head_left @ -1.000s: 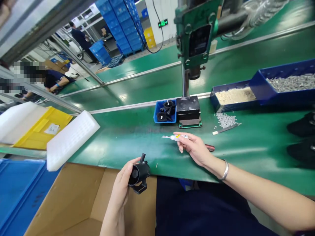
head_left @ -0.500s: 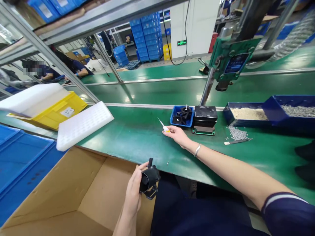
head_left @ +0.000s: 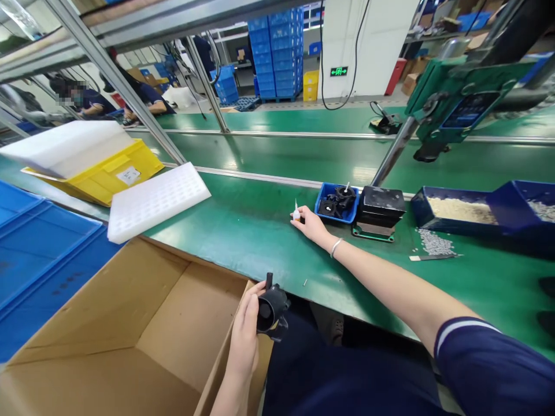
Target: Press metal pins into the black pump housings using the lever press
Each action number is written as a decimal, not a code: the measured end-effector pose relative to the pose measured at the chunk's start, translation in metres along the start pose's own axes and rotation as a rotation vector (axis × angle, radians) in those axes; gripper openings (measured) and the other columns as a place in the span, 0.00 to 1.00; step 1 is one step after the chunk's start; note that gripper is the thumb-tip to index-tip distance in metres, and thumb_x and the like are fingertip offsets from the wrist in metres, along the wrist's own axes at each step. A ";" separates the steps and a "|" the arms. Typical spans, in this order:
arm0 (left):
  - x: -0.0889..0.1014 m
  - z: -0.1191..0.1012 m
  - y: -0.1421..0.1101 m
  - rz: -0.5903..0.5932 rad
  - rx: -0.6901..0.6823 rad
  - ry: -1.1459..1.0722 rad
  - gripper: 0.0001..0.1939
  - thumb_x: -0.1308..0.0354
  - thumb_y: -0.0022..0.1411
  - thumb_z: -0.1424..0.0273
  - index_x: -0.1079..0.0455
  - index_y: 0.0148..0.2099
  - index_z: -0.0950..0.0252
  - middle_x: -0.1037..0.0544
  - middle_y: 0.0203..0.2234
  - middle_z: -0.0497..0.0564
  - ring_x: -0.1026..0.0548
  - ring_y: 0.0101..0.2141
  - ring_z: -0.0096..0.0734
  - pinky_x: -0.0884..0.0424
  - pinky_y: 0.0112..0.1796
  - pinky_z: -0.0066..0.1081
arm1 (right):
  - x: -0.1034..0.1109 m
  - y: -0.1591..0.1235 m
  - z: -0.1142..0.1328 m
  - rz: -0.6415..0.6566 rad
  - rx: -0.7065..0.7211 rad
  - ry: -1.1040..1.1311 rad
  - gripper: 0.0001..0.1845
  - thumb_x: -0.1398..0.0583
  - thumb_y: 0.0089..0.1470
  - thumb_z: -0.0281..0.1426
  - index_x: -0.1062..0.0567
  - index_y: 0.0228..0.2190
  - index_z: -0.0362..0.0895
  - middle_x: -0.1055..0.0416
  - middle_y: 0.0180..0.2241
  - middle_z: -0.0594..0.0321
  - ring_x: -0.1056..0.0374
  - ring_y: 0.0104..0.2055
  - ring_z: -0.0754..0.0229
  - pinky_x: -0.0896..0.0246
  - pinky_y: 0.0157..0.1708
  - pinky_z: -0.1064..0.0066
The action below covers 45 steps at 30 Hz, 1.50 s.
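Note:
My left hand (head_left: 245,323) grips a black plastic housing (head_left: 273,309) with a round open mouth and a short upright stub. It is held over the near edge of the green bench, beside the cardboard box. My right hand (head_left: 314,226) reaches out over the bench and pinches a small white glue bottle (head_left: 296,215) with a thin needle tip, which points upward. Just right of that hand is a blue bin (head_left: 318,209) with black plastic parts in it. A small metal pin (head_left: 304,282) lies near the bench edge.
An open cardboard box (head_left: 173,306) stands at the left. A white foam tray (head_left: 158,202) leans near a yellow crate (head_left: 117,173). Right of the blue bin are a black block (head_left: 381,205), small loose pieces (head_left: 436,242), tweezers (head_left: 433,257) and a green screwdriving machine (head_left: 459,107).
The glue bottle has gone from tilted to upright in my right hand. My left hand still holds the black housing, turned slightly. The camera view has shifted.

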State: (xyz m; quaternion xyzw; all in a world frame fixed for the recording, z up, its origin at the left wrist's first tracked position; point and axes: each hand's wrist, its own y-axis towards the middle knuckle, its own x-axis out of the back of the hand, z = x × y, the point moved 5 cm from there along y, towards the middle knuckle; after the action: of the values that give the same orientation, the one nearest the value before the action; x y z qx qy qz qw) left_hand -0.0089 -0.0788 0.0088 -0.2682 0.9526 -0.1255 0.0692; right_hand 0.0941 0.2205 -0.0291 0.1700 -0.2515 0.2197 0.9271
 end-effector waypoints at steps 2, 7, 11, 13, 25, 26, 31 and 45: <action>0.001 -0.001 0.001 -0.032 0.015 0.024 0.30 0.47 0.65 0.46 0.30 0.57 0.63 0.23 0.52 0.58 0.27 0.54 0.47 0.32 0.51 0.38 | 0.004 -0.009 0.007 -0.006 0.018 -0.069 0.20 0.36 0.56 0.28 0.34 0.49 0.40 0.27 0.51 0.45 0.29 0.53 0.50 0.37 0.55 0.55; 0.004 -0.001 0.001 -0.064 0.010 0.015 0.29 0.46 0.65 0.46 0.29 0.57 0.62 0.22 0.52 0.57 0.27 0.54 0.46 0.32 0.51 0.38 | 0.025 -0.076 0.040 0.032 0.143 -0.215 0.23 0.41 0.60 0.28 0.36 0.56 0.40 0.34 0.57 0.41 0.36 0.59 0.43 0.43 0.59 0.46; 0.004 0.003 0.005 -0.069 0.085 -0.103 0.32 0.44 0.63 0.45 0.29 0.57 0.64 0.21 0.50 0.58 0.24 0.50 0.45 0.28 0.46 0.37 | 0.021 -0.134 0.067 0.387 0.472 -0.350 0.14 0.41 0.62 0.30 0.29 0.50 0.43 0.29 0.50 0.51 0.32 0.50 0.53 0.33 0.52 0.60; 0.003 0.005 0.009 -0.083 0.148 -0.163 0.33 0.43 0.61 0.44 0.30 0.58 0.64 0.21 0.50 0.58 0.23 0.48 0.45 0.27 0.43 0.36 | 0.012 -0.149 0.074 0.537 0.645 -0.500 0.09 0.45 0.66 0.28 0.27 0.45 0.40 0.29 0.46 0.50 0.32 0.46 0.55 0.32 0.47 0.63; -0.005 0.007 0.014 -0.120 0.296 -0.154 0.29 0.39 0.60 0.46 0.27 0.56 0.59 0.20 0.51 0.51 0.27 0.57 0.44 0.24 0.49 0.35 | -0.003 -0.151 0.087 0.639 0.676 -0.744 0.11 0.48 0.66 0.23 0.25 0.38 0.35 0.28 0.37 0.52 0.34 0.39 0.55 0.35 0.39 0.65; -0.004 0.007 0.015 -0.141 0.301 -0.146 0.28 0.40 0.60 0.46 0.27 0.55 0.59 0.19 0.50 0.51 0.27 0.57 0.43 0.24 0.50 0.35 | 0.001 -0.150 0.085 0.637 0.663 -0.731 0.11 0.48 0.66 0.23 0.25 0.38 0.35 0.28 0.38 0.52 0.34 0.40 0.55 0.35 0.41 0.66; -0.003 0.007 0.012 -0.201 0.284 -0.191 0.26 0.39 0.62 0.50 0.25 0.52 0.64 0.19 0.47 0.55 0.25 0.54 0.45 0.23 0.49 0.37 | 0.022 -0.148 0.075 0.650 0.635 -0.584 0.11 0.42 0.64 0.28 0.27 0.46 0.35 0.28 0.43 0.52 0.32 0.46 0.58 0.35 0.48 0.70; -0.010 0.005 0.004 -0.111 0.248 -0.151 0.34 0.37 0.57 0.46 0.29 0.59 0.60 0.22 0.53 0.55 0.28 0.57 0.50 0.24 0.51 0.43 | 0.032 -0.148 0.090 0.595 0.510 -0.739 0.10 0.45 0.63 0.21 0.24 0.35 0.40 0.25 0.33 0.56 0.31 0.30 0.60 0.36 0.31 0.70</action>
State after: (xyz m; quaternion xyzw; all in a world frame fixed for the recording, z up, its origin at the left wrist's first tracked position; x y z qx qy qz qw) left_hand -0.0017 -0.0714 0.0037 -0.3184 0.9056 -0.2255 0.1661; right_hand 0.1569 0.0677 0.0317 0.3772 -0.5369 0.4526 0.6038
